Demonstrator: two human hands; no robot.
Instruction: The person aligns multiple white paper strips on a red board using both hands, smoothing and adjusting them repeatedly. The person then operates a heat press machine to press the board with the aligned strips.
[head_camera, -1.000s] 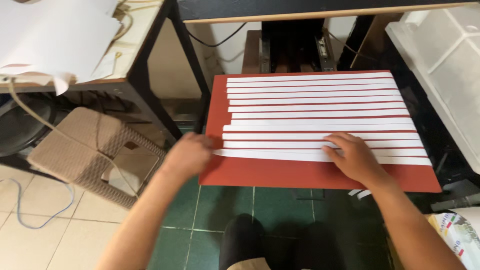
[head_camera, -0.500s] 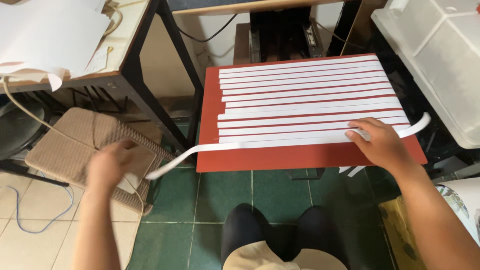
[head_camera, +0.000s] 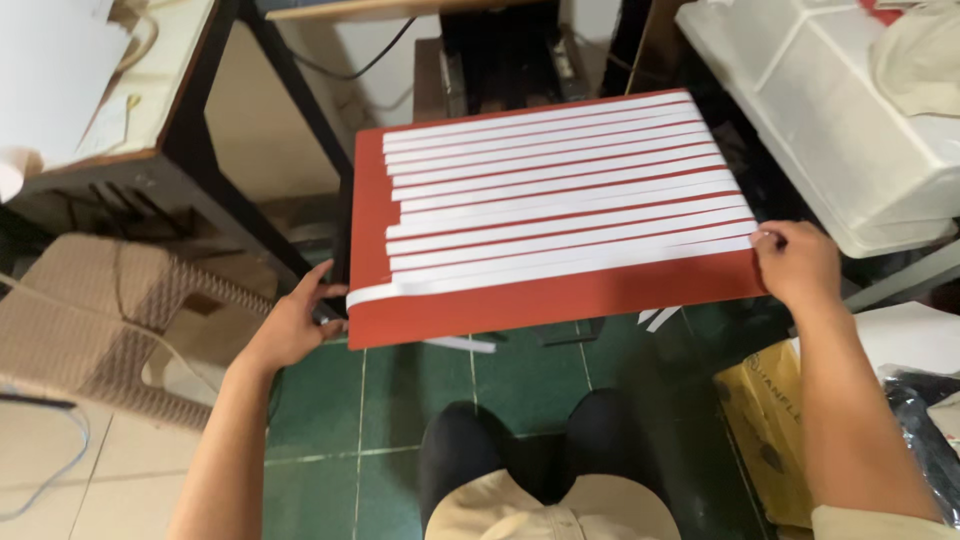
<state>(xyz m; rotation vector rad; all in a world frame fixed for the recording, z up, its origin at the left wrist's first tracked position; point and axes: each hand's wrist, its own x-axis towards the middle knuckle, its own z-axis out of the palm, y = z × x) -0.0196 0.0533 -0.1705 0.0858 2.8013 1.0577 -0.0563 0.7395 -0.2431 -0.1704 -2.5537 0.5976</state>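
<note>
Two hands, left grip (head_camera: 295, 322), right grip (head_camera: 795, 262), pinching white strip (head_camera: 560, 266) ends

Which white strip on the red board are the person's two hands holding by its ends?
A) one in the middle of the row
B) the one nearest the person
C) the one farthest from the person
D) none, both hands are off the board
B: the left hand and right hand pinch the ends of the nearest white strip on the red board.

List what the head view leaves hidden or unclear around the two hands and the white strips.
- Left hand: fingertips hidden behind the red board edge; grip unclear.
- Right hand: fingers curl over the nearest white strip; the pinch itself is hidden.
- What supports the board: covered by the board.
- White bin: cut off by the right edge.
</note>
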